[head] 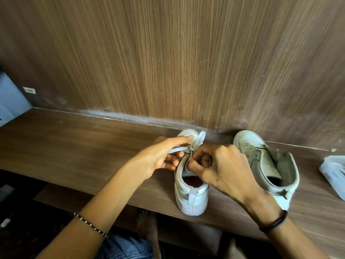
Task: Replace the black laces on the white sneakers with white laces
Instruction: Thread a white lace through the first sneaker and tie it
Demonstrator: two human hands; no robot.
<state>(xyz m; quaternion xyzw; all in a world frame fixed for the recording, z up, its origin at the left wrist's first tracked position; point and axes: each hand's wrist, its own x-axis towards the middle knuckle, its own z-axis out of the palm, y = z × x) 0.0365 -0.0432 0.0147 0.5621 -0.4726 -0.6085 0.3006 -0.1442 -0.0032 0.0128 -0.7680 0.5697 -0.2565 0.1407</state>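
Centre sneaker (192,191) was mid-lacing — left grip (158,158) and right grip (220,165) each pinched the white lace (200,137) at its eyelets — right-of-frame sneaker (265,157) looked unlaced on the table (74,146).

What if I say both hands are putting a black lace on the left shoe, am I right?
Not quite. The lace is white, not black. The head view shows the left hand and right hand putting a white lace on the left shoe.

On ledge (74,146), toes toward back panel (168,62): left sneaker (190,193), right sneaker (261,159) just beside. Over left sneaker: left hand (158,157), right hand (220,165), lace (200,139) between. Far right on ledge: plastic bag (334,171).
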